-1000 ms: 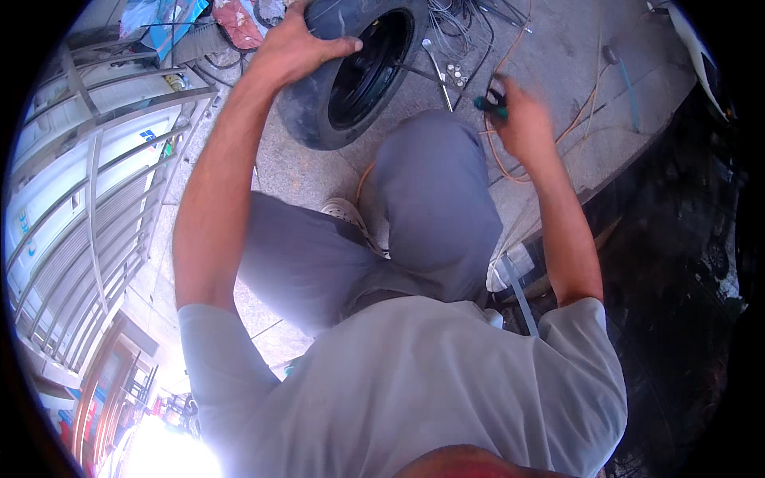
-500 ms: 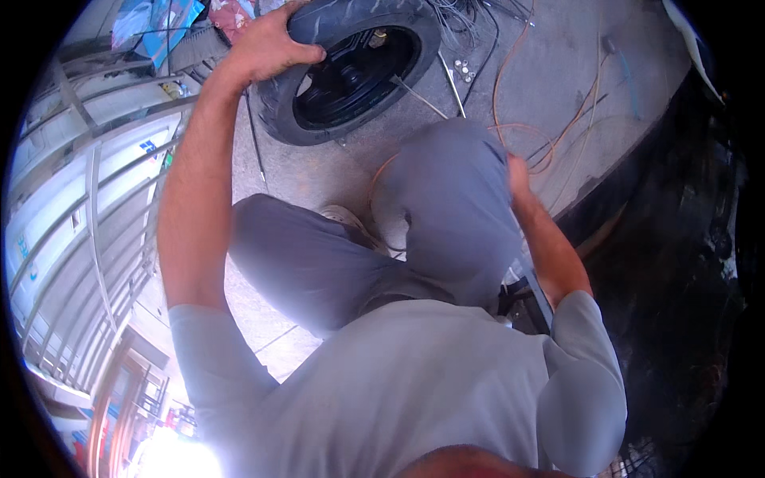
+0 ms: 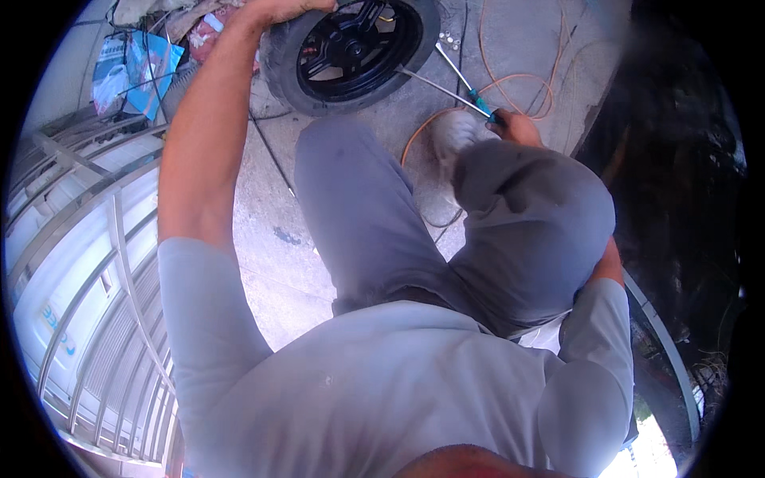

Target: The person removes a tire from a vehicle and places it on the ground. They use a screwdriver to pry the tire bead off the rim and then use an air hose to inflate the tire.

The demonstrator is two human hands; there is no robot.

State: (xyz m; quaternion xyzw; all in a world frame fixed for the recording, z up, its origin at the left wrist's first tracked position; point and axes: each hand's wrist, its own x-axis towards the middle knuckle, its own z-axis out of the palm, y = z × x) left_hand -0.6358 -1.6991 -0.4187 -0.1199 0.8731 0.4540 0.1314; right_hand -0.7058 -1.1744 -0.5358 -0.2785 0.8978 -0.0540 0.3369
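A black tyre (image 3: 283, 68) on a black spoked wheel (image 3: 355, 49) stands tilted at the top of the view. My left hand (image 3: 288, 8) grips the tyre's upper left side, its fingers partly cut off by the picture's edge. Beyond my right knee, my right hand (image 3: 519, 127) is closed round the handle of a long screwdriver (image 3: 446, 95). This tool's thin metal shaft slants up to the wheel's lower right edge, where the tyre meets the rim. A second screwdriver (image 3: 479, 101) with a teal handle lies just beside it, its shaft pointing at the wheel.
An orange cable (image 3: 522, 77) loops over the concrete floor (image 3: 267, 263). Small metal parts (image 3: 451, 38) lie right of the wheel. A dark rod (image 3: 272, 158) lies left of my knees. Metal railing (image 3: 119, 239) runs along the left, with a blue bag (image 3: 153, 72) above it.
The wheel sits higher in the picture and shows more of its spokes. My right hand has come out beyond my knee and now holds the screwdriver. My knees have shifted right.
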